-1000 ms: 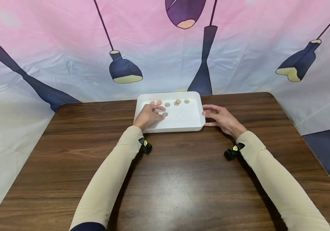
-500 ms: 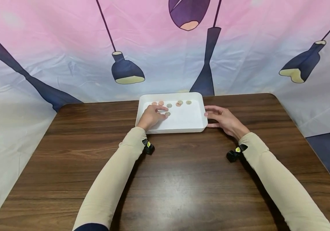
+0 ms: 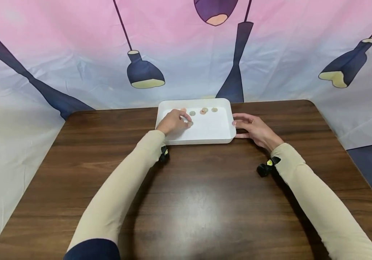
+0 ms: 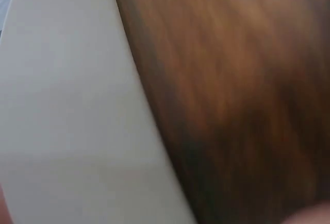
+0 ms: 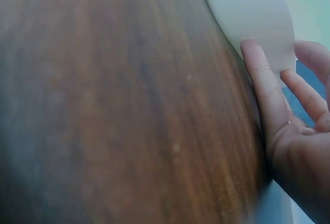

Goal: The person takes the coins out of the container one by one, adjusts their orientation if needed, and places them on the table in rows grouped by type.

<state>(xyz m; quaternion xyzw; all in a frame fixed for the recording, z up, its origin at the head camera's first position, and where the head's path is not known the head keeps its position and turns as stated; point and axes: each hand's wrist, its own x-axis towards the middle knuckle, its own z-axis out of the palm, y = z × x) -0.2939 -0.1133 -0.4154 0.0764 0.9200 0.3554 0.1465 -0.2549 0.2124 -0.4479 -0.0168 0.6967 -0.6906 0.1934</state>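
Observation:
A white tray (image 3: pixel 202 140) sits at the far middle of the wooden table (image 3: pixel 205 202). Several coins lie along its back, among them a copper coin (image 3: pixel 183 109) and a silver coin (image 3: pixel 214 109). My left hand (image 3: pixel 174 122) is inside the tray with curled fingers. Its fingertips are at a single coin (image 3: pixel 190 124), and I cannot tell if they pinch it. My right hand (image 3: pixel 254 128) rests against the tray's right wall with relaxed fingers. In the right wrist view the thumb (image 5: pixel 263 90) lies along the tray wall (image 5: pixel 252 18). The left wrist view shows only the blurred tray side (image 4: pixel 56 105).
A printed cloth backdrop (image 3: pixel 75 54) hangs close behind the table's far edge and drapes down both sides. Bare wood table (image 5: pixel 103 105) stretches from the tray toward me. Small black wrist cameras (image 3: pixel 264 169) sit under both sleeves.
My left hand has crept slightly deeper into the tray and now hides one back-left coin. The right hand stays at the tray's right side. The head view shifted a little.

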